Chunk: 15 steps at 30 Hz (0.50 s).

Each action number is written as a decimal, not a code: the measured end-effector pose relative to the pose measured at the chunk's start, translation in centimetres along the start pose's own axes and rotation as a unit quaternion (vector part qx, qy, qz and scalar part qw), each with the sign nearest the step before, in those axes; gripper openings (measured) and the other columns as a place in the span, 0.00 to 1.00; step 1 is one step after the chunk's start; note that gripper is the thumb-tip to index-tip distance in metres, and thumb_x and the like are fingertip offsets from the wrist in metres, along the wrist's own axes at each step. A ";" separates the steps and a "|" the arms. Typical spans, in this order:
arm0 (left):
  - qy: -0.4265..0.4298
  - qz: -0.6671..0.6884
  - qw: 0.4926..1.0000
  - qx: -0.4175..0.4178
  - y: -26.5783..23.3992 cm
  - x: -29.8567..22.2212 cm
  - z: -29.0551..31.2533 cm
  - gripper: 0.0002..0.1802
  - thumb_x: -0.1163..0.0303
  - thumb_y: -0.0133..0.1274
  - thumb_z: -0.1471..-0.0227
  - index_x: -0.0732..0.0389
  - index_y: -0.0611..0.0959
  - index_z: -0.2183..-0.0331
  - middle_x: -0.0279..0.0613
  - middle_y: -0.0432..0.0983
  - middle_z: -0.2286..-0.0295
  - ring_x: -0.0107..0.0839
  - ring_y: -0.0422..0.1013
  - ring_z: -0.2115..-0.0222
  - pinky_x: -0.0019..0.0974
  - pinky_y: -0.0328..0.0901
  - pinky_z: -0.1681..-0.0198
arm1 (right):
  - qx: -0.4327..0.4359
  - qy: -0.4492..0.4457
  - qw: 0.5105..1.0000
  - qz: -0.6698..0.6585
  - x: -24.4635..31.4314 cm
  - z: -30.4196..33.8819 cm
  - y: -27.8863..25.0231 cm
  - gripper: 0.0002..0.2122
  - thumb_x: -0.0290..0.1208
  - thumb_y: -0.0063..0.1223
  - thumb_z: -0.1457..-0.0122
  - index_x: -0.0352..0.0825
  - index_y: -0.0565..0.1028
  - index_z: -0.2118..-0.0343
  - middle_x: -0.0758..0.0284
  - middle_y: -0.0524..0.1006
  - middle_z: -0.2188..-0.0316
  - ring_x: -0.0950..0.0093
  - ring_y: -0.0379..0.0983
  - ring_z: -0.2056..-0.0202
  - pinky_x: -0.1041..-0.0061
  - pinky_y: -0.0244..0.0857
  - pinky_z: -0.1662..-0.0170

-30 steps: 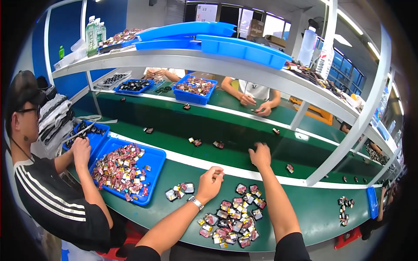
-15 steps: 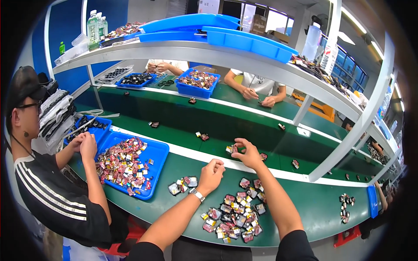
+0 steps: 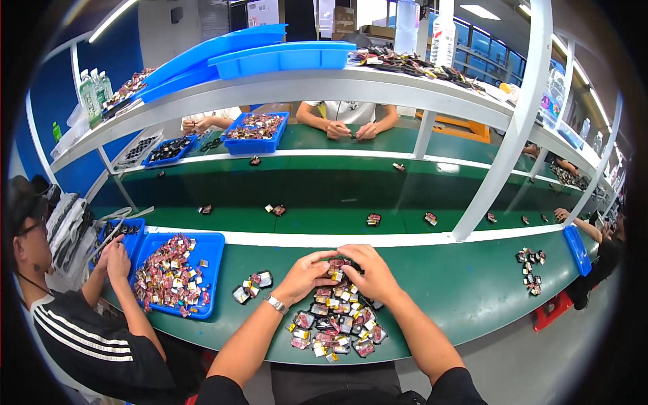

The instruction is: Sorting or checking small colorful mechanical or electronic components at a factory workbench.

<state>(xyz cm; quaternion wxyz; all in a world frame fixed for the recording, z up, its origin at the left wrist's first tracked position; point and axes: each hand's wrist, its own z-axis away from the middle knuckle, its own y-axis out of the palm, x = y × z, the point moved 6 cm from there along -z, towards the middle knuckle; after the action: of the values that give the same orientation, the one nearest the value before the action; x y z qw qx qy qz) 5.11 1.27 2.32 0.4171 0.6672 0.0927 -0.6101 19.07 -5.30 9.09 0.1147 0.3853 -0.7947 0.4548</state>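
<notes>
Both hands meet at the far end of a pile of small circuit-board modules (image 3: pixel 337 317) on the green work surface. Between them is one module (image 3: pixel 335 268), a reddish board with a white and yellow part in a dark casing. My left hand (image 3: pixel 307 275), a watch on its wrist, curls its fingers and thumb around the near left side of this module. From the other side my right hand (image 3: pixel 370 272) bends over it, fingers touching its edge. Several more modules (image 3: pixel 253 287) lie in a small group left of my left wrist.
Left stands a blue tray (image 3: pixel 219 270) heaped with boards, beside a co-worker's hands (image 3: pixel 115 256). Beyond a white rail (image 3: pixel 290 239), spaced modules lie on a green belt (image 3: pixel 317 219). A white post (image 3: pixel 503 128) and overhead shelf (image 3: pixel 270 84) frame the far side. Another module group (image 3: pixel 531 270) sits right.
My right hand has come back from the belt beyond the rail to my left hand, and a module is now between them. The view has swung to the right.
</notes>
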 end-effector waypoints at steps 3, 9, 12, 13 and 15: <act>0.023 0.029 0.999 -0.025 -0.4 0.2 0.2 0.19 0.74 0.45 0.39 0.65 0.70 0.47 0.43 0.72 0.54 0.31 0.71 0.55 0.38 0.71 0.51 | -0.036 -0.002 0.999 0.040 0.7 -0.2 0.6 0.17 0.28 0.60 0.50 0.38 0.76 0.54 0.66 0.75 0.56 0.65 0.71 0.55 0.68 0.67 0.52; 0.016 0.060 0.998 -0.018 -1.1 0.0 0.2 0.16 0.76 0.45 0.40 0.65 0.70 0.50 0.45 0.72 0.56 0.33 0.72 0.55 0.40 0.70 0.49 | -0.037 -0.083 0.994 0.068 0.4 -0.4 1.2 0.11 0.25 0.60 0.51 0.38 0.78 0.63 0.67 0.75 0.57 0.65 0.72 0.58 0.68 0.69 0.56; 0.007 0.064 0.998 -0.015 -1.1 0.0 0.1 0.16 0.76 0.46 0.40 0.65 0.70 0.50 0.46 0.72 0.57 0.34 0.72 0.55 0.41 0.70 0.49 | 0.013 -0.048 0.999 0.003 -0.3 -0.5 1.2 0.08 0.24 0.59 0.50 0.37 0.78 0.66 0.66 0.73 0.54 0.64 0.70 0.53 0.67 0.67 0.52; 0.005 0.061 0.998 -0.009 -1.0 0.0 0.0 0.16 0.76 0.46 0.40 0.66 0.70 0.50 0.46 0.72 0.57 0.34 0.72 0.55 0.41 0.70 0.48 | 0.037 -0.023 0.998 -0.042 -0.6 -0.6 1.3 0.08 0.24 0.59 0.50 0.37 0.78 0.66 0.65 0.72 0.53 0.64 0.68 0.51 0.67 0.66 0.50; 0.007 0.047 0.999 -0.012 -1.0 0.4 -0.1 0.16 0.76 0.46 0.40 0.66 0.70 0.50 0.46 0.73 0.57 0.34 0.72 0.55 0.41 0.69 0.48 | 0.043 -0.025 0.998 -0.036 -0.7 -0.8 1.3 0.07 0.24 0.58 0.50 0.37 0.78 0.67 0.65 0.71 0.52 0.64 0.67 0.50 0.67 0.64 0.48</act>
<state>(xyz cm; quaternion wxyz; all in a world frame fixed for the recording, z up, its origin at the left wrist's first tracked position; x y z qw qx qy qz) 4.61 1.84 1.55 0.4525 0.6701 0.0712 -0.5840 18.45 -3.92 8.33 0.0946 0.4294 -0.7624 0.4748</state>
